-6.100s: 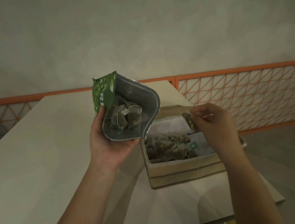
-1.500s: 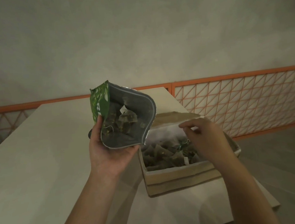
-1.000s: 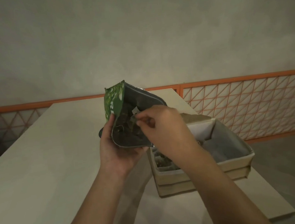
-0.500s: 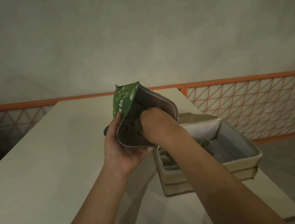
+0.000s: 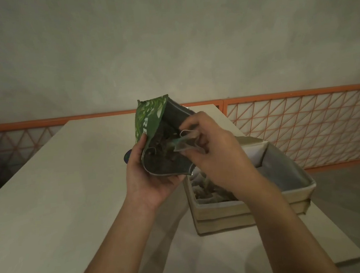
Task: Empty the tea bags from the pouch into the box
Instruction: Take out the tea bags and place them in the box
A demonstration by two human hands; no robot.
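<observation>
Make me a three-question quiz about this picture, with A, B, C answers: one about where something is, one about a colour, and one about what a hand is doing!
1. Where is the tan cardboard box?
A. On the pale table, to the right of the pouch
B. On the floor
C. On the orange railing

2. What colour is the outside of the foil pouch?
A. Red
B. Green
C. Blue

3. What is the right hand doing?
A. Lying flat on the table
B. Pinching a mesh tea bag at the pouch mouth
C. Closing the box

Answers:
1. A: the box stands on the table by the pouch.
2. B: green print shows beside the left hand.
3. B: its fingers hold the bag.
</observation>
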